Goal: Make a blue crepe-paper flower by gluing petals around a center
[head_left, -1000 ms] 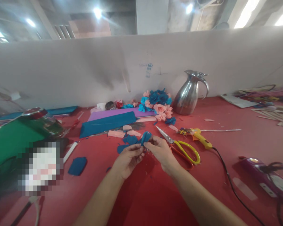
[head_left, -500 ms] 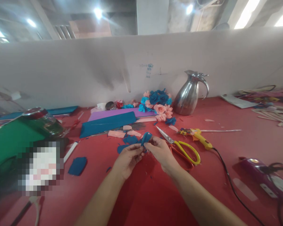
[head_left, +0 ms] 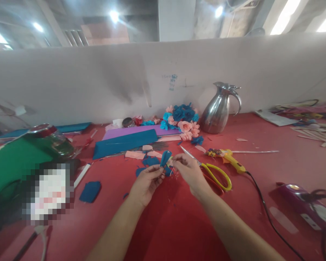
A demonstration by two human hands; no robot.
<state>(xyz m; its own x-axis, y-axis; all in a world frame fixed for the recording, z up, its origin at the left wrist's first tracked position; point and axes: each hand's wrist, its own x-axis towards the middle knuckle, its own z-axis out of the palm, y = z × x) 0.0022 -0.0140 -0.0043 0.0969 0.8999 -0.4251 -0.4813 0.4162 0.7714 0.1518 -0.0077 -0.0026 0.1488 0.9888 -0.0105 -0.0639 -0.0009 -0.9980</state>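
Observation:
My left hand (head_left: 148, 181) pinches a curled piece of blue crepe paper (head_left: 165, 158) upright between thumb and fingers. Just to its right is my right hand (head_left: 189, 170), a little apart from the paper, its thumb and fingertips drawn together. Something small and pale shows by those fingertips, but what they hold cannot be made out. Beneath and behind my left hand lie loose blue paper petals (head_left: 150, 161) and peach paper pieces (head_left: 135, 155). Scissors with yellow and red handles (head_left: 216, 177) rest beside my right hand.
A yellow glue gun (head_left: 232, 162) with a black cord lies on the right. Behind stand a bunch of paper flowers (head_left: 185, 126) and a steel jug (head_left: 216, 110). Blue paper sheets (head_left: 125, 143), a folded blue piece (head_left: 90, 191) and a glass jar (head_left: 55, 139) are to the left.
My right hand has moved slightly right, off the blue paper. The paper now stands more upright in my left hand, which stays almost in place.

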